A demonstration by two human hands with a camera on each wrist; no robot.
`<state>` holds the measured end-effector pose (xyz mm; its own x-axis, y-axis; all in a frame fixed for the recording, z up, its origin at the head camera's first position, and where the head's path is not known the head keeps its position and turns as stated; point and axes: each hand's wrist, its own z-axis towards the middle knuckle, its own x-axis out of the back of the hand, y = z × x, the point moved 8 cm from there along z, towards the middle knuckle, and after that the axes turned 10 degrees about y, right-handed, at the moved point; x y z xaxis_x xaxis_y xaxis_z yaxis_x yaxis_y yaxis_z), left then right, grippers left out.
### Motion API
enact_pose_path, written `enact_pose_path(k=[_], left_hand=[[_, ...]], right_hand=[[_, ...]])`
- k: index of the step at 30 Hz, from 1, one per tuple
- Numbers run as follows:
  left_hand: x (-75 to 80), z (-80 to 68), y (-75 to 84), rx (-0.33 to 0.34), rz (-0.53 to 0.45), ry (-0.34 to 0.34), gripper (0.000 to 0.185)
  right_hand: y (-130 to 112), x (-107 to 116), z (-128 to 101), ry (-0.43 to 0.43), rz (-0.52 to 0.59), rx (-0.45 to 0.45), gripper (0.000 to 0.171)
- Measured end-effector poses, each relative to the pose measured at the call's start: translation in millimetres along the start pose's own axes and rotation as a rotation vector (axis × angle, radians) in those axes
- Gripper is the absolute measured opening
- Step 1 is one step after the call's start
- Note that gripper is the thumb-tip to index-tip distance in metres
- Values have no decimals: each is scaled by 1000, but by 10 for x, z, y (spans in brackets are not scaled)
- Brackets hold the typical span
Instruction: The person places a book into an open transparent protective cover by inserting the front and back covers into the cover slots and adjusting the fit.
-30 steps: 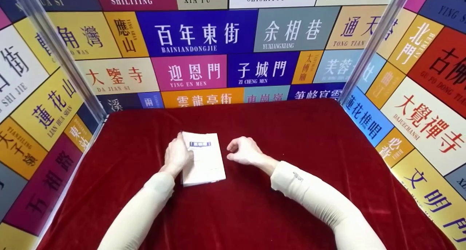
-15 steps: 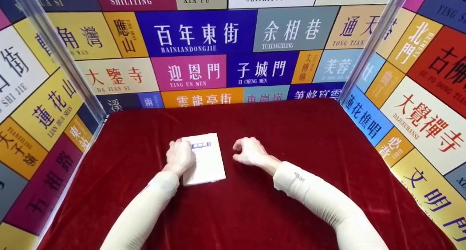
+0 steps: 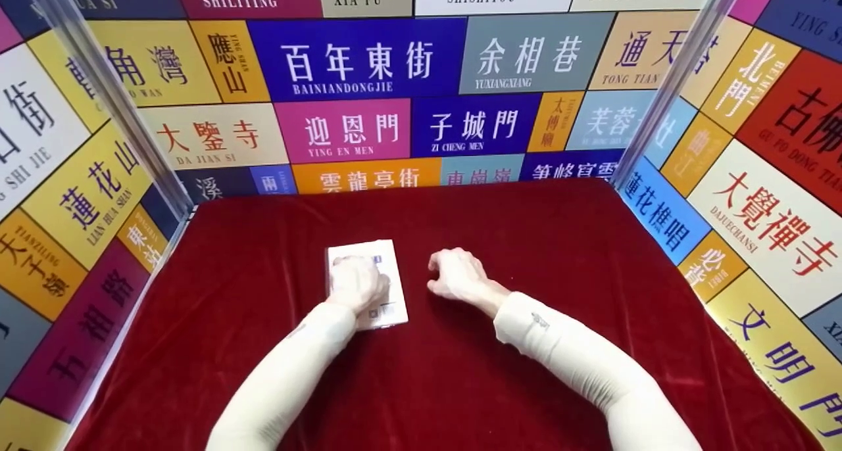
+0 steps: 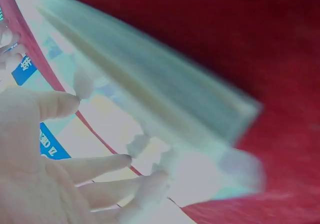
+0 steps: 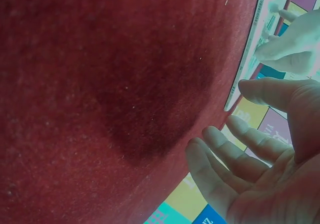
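Observation:
A thin white book (image 3: 395, 293) lies on red cloth, left of the middle in the head view. Small printed squares and a dark line show near its lower edge. My left hand (image 3: 358, 281) is over it and covers much of its face. In the left wrist view, the fingers of my left hand (image 4: 55, 179) reach straight over the glossy, blurred book (image 4: 150, 89). Right of the book, apart from it, my right hand (image 3: 458, 273) hovers low over the cloth. Seen from the right wrist, its fingers (image 5: 235, 156) are loosely bent with nothing between them.
Red velvet cloth (image 3: 500, 385) covers the table. Colourful sign panels (image 3: 355, 60) with Chinese characters stand behind and at both sides. Clear upright posts (image 3: 677, 83) rise at the back corners.
My left hand has left the book's left edge and moved right, over its face. The visible face now carries different print. My right hand has drifted slightly right, away from the book.

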<state>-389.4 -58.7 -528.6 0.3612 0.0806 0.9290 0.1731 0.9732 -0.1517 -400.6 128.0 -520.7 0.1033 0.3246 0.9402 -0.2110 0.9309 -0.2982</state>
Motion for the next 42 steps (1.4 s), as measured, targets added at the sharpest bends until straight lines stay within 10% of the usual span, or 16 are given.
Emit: enact_pose_path(k=[15,26,36,42], left_hand=[[-235,187,123,114,26,-317,81],[-128,258,222,96,-15,-316,79],[-222,325,145,392,-252,-467,68],[-261,339,108,415,-283,-485,60]], right_hand=[[1,-27,-29,3,22,-27,30],[-3,-7,7,27,131,-59,28],[18,-17,10,26,136,-61,28],[45,-39,21,31,164,-77,31]])
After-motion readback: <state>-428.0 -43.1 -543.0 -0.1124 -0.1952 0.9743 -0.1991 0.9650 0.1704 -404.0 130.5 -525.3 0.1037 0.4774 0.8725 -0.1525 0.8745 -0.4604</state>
